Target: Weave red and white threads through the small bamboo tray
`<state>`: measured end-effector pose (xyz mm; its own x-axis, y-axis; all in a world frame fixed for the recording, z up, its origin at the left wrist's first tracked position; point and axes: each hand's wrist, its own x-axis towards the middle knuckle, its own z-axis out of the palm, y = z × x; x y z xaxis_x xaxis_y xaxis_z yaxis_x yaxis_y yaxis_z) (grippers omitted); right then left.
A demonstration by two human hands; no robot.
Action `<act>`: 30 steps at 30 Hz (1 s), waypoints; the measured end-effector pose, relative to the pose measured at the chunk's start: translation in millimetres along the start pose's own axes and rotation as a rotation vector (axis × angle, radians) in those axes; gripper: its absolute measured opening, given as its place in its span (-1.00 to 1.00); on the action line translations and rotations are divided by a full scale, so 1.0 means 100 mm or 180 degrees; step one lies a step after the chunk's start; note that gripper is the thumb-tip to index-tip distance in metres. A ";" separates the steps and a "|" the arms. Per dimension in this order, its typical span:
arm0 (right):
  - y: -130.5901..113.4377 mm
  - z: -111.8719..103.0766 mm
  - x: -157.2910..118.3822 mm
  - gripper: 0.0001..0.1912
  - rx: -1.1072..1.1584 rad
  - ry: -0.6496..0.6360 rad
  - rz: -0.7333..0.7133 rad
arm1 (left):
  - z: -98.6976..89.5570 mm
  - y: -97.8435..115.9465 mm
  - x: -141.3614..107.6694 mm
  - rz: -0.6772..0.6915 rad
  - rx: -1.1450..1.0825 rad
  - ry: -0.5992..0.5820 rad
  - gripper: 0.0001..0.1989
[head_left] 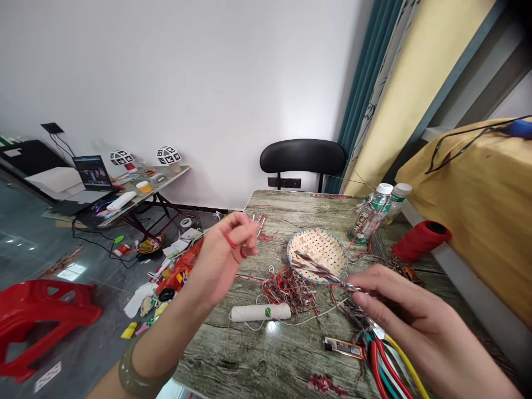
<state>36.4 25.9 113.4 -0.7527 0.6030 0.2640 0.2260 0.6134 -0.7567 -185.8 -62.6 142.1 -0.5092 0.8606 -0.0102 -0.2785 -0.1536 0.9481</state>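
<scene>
My left hand is raised over the table's left side, its fingers curled, with red thread looped round them. My right hand pinches a twisted multicoloured cord, whose loose end reaches over a round woven basket. Below the basket lies a tangle of red and grey thread. In front of it is a white thread roll with a green mark. Near my right hand are a lighter-like item and red, green, white and yellow handles.
Plastic bottles and a red thread spool stand or lie at the table's right. A black chair is behind the table. On the left are a laptop, a red stool and scattered floor items.
</scene>
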 end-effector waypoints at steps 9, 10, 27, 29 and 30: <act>-0.10 -0.28 0.15 -0.84 -0.0719 -0.0454 -0.0556 | 0.20 0.03 -0.04 -0.0348 0.1547 -0.1322 -0.96; -0.09 -0.29 0.15 -0.84 -0.0765 -0.0484 -0.0555 | 0.16 0.03 -0.01 -0.0285 0.1453 -0.1111 -0.96; -0.18 -0.47 0.35 -0.78 0.0116 -0.0570 0.0372 | 0.23 -0.03 -0.18 -0.0927 0.1269 -0.1542 -0.81; -0.15 -0.52 0.36 -0.79 0.0544 -0.0694 0.0619 | 0.20 -0.03 -0.20 -0.0985 0.1051 -0.1397 -0.81; -0.15 -0.53 0.36 -0.80 0.0739 -0.0755 0.0670 | 0.18 -0.03 -0.22 -0.1032 0.0930 -0.1339 -0.81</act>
<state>38.8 65.8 166.0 -0.8330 0.5520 -0.0365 0.2652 0.3406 -0.9020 -159.1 -72.0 145.4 -0.0535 0.9685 -0.2431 -0.1002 0.2370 0.9663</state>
